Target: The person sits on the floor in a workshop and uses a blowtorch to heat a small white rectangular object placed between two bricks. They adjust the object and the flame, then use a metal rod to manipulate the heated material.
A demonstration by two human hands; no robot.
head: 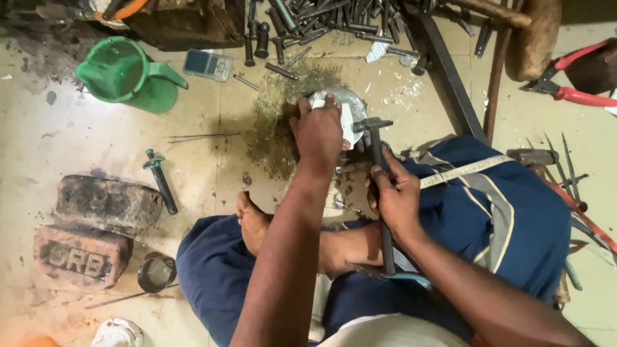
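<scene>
My left hand [318, 132] presses down on a white cloth or paper lying over a round grey metal block [350, 106] on the floor. My right hand [395, 196] grips the dark handle of a hammer [373, 128], whose head hangs just right of the block. I sit cross-legged in blue trousers, and my bare foot [252, 222] rests below the block. What lies under my left palm is hidden.
A green plastic jug [125, 74], a small grey digital scale [207, 65] and a heap of dark metal rods [321, 22] lie at the back. Two bricks [90, 231], a small tin cup [156, 273] and a chisel [160, 182] sit left. Red-handled pliers [569, 83] lie right.
</scene>
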